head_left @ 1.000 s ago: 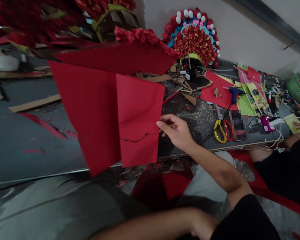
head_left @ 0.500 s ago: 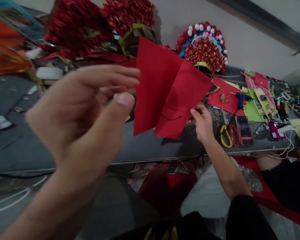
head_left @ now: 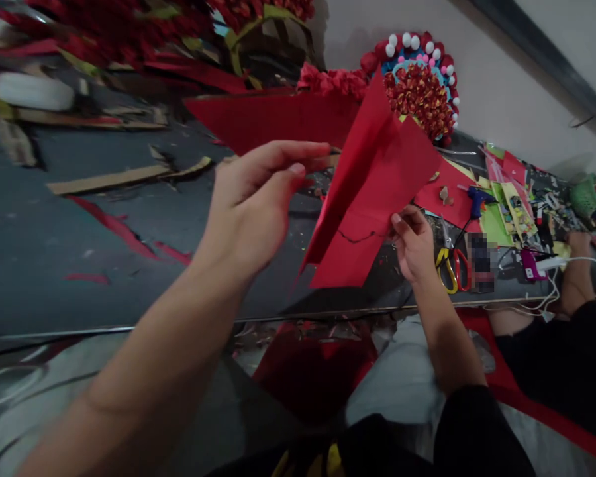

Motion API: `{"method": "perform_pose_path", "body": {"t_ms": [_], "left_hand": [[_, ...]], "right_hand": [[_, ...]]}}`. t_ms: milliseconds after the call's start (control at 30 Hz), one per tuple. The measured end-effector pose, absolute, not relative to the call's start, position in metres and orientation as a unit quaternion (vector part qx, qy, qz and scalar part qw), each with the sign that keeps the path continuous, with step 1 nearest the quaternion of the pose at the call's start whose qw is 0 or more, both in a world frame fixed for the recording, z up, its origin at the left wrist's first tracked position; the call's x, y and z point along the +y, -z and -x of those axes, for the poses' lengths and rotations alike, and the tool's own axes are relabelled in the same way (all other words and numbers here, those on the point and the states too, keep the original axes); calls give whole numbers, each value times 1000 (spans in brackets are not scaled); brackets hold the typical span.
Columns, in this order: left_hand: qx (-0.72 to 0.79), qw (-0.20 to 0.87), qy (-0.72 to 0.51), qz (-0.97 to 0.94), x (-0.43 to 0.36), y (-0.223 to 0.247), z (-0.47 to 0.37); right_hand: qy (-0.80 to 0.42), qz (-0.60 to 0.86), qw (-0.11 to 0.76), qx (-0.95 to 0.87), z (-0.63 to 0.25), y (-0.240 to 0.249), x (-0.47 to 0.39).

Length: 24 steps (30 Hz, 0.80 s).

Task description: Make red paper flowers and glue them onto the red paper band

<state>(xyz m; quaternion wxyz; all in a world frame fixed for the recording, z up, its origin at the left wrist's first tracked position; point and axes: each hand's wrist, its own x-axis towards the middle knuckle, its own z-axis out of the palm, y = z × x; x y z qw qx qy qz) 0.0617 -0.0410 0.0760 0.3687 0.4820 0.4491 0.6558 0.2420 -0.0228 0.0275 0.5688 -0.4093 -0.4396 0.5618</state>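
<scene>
Folded red sheet [head_left: 385, 182] in right hand [head_left: 414, 246], left hand [head_left: 258, 205] close by

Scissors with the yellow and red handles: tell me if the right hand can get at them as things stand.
Probably yes: the scissors lie close beside the right hand, and nothing appears to cover their handles. It is pinching the red sheet, though, so it would likely need to let go first.

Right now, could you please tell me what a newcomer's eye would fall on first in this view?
Probably the folded red sheet, mid-view, its edge pinched by the right hand. Next, perhaps, the fan-shaped flower piece rimmed with white balls, by the wall at the back. Then the scissors with one yellow and one red handle, just right of that hand.
</scene>
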Motion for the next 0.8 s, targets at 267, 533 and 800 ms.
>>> {"method": "perform_pose_path", "body": {"t_ms": [267, 533, 800], "left_hand": [[428, 548, -579, -426, -39, -67, -68], [416, 561, -487, -525, -36, -57, -61], [436, 565, -468, -521, -34, -54, -53]], "right_hand": [[-487, 462, 563, -482, -241, -21, -21], [-468, 469, 579, -476, -229, -12, -19], [-521, 465, 568, -436, -226, 6, -12]]}}
